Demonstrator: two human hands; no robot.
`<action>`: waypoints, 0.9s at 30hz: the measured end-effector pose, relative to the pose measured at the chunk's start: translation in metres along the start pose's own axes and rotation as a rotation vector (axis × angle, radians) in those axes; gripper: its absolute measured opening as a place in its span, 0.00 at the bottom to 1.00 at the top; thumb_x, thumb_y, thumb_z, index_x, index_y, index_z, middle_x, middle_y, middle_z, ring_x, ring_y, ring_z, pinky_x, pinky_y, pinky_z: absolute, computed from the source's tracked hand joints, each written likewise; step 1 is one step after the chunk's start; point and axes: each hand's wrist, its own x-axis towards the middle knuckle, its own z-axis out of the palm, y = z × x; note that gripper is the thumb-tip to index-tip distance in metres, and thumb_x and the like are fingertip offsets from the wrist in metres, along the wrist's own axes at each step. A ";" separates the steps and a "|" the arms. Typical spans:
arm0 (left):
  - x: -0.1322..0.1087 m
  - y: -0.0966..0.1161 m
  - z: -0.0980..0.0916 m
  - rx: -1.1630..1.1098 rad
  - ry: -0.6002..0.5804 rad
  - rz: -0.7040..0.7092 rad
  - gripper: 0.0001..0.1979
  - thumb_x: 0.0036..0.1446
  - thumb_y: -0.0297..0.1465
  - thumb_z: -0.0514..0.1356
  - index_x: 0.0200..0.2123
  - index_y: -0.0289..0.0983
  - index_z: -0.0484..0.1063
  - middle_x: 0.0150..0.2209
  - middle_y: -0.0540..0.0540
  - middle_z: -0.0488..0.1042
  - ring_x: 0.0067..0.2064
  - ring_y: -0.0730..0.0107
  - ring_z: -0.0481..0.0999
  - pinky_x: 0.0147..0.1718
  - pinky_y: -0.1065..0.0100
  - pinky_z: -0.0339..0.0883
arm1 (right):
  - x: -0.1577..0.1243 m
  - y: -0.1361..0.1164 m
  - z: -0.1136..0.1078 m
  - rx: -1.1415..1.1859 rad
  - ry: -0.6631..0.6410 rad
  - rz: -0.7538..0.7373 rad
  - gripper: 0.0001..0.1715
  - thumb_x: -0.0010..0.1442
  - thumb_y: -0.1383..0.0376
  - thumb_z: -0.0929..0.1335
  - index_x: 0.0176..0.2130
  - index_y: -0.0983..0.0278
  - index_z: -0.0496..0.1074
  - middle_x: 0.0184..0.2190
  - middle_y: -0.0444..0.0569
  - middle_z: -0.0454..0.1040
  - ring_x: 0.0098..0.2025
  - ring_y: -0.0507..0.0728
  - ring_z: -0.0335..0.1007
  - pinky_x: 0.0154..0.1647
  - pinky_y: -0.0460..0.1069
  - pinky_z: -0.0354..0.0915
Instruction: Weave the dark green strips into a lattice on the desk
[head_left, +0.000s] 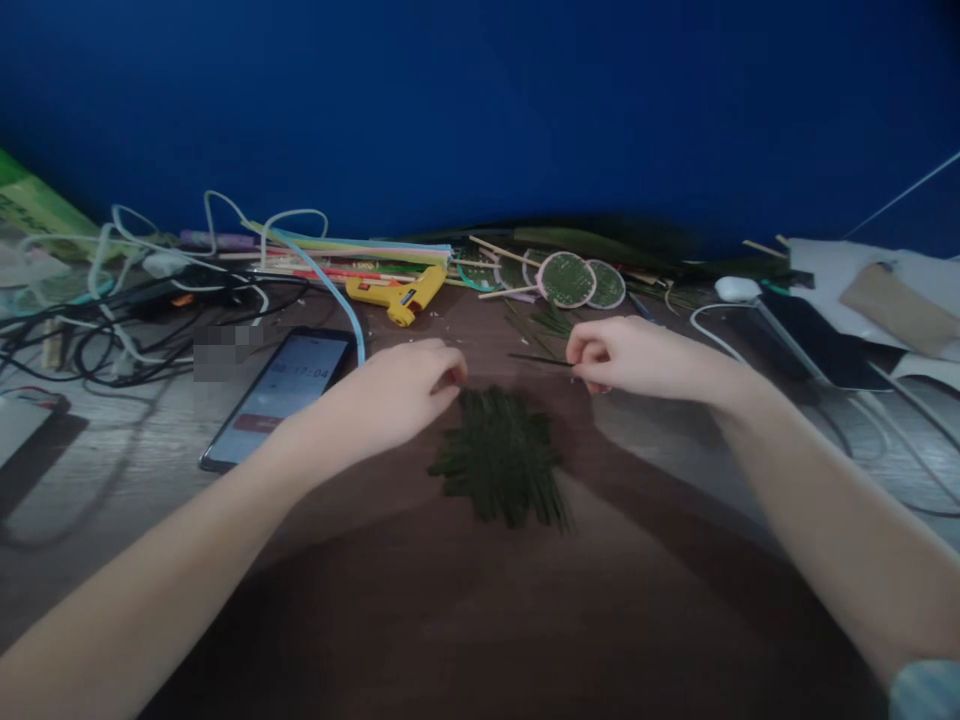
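Observation:
A small woven mat of dark green leaf strips (501, 455) lies on the brown table, with loose strip ends at its lower right edge. My right hand (630, 355), above and right of the mat, pinches a thin dark leaf strip (538, 359) that points left. Just past the mat's upper left corner is my left hand (401, 390), its fingers curled together. Whether anything is between those fingers is hidden. Several more green leaf strips (551, 320) lie behind my right hand.
A phone (281, 395) showing a timer lies by my left wrist. Behind are a yellow glue gun (401, 296), round green fans (568, 279) on sticks, and colored strips (375, 248). Tangled cables (97, 320) spread at left. A dark flat device (821, 345) stands at right.

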 end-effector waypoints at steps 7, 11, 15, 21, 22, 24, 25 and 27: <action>0.004 -0.001 0.019 0.071 -0.093 0.024 0.15 0.49 0.39 0.60 0.36 0.37 0.65 0.36 0.47 0.69 0.37 0.64 0.69 0.31 0.67 0.58 | 0.006 -0.002 0.011 0.321 0.066 -0.087 0.13 0.56 0.66 0.61 0.42 0.65 0.67 0.21 0.44 0.73 0.18 0.49 0.62 0.25 0.47 0.61; 0.007 -0.003 0.022 0.118 -0.069 0.037 0.14 0.50 0.38 0.61 0.37 0.37 0.63 0.38 0.46 0.68 0.38 0.63 0.69 0.33 0.67 0.58 | 0.010 0.002 0.015 0.247 0.304 -0.061 0.23 0.56 0.69 0.60 0.53 0.64 0.62 0.22 0.44 0.72 0.17 0.49 0.61 0.23 0.47 0.59; 0.009 -0.007 0.024 0.101 -0.025 0.033 0.17 0.49 0.38 0.62 0.39 0.36 0.63 0.39 0.46 0.68 0.40 0.62 0.69 0.34 0.66 0.60 | 0.012 0.004 0.018 0.324 0.302 -0.088 0.26 0.55 0.71 0.60 0.54 0.62 0.62 0.31 0.47 0.73 0.16 0.47 0.61 0.22 0.47 0.60; 0.011 -0.012 0.027 0.078 -0.006 0.035 0.20 0.49 0.37 0.62 0.44 0.36 0.64 0.42 0.44 0.68 0.43 0.60 0.69 0.38 0.64 0.61 | 0.015 0.003 0.023 0.453 0.289 -0.057 0.20 0.55 0.71 0.62 0.49 0.67 0.65 0.31 0.50 0.74 0.14 0.46 0.60 0.20 0.47 0.61; 0.011 -0.013 0.027 0.067 -0.006 0.039 0.20 0.49 0.37 0.62 0.44 0.36 0.65 0.42 0.44 0.67 0.43 0.60 0.68 0.39 0.64 0.61 | 0.015 0.002 0.023 0.473 0.269 -0.050 0.18 0.55 0.71 0.62 0.47 0.68 0.66 0.30 0.50 0.74 0.14 0.46 0.60 0.20 0.47 0.61; 0.011 -0.015 0.027 0.036 -0.010 0.053 0.20 0.49 0.37 0.62 0.45 0.37 0.65 0.43 0.45 0.67 0.44 0.60 0.68 0.40 0.64 0.61 | 0.015 0.001 0.024 0.503 0.237 -0.047 0.13 0.55 0.70 0.62 0.42 0.69 0.67 0.28 0.49 0.74 0.13 0.46 0.60 0.19 0.47 0.60; 0.012 -0.015 0.027 0.017 -0.013 0.059 0.20 0.50 0.37 0.61 0.45 0.37 0.65 0.42 0.45 0.67 0.44 0.61 0.68 0.40 0.64 0.61 | 0.016 0.001 0.024 0.513 0.226 -0.047 0.11 0.55 0.69 0.63 0.40 0.68 0.67 0.26 0.49 0.74 0.13 0.46 0.60 0.19 0.47 0.60; 0.012 -0.016 0.027 -0.026 -0.023 0.062 0.20 0.49 0.38 0.61 0.45 0.38 0.66 0.42 0.46 0.68 0.44 0.62 0.68 0.40 0.65 0.61 | 0.016 0.000 0.025 0.527 0.208 -0.042 0.06 0.55 0.68 0.64 0.36 0.67 0.66 0.23 0.47 0.73 0.13 0.46 0.59 0.18 0.46 0.59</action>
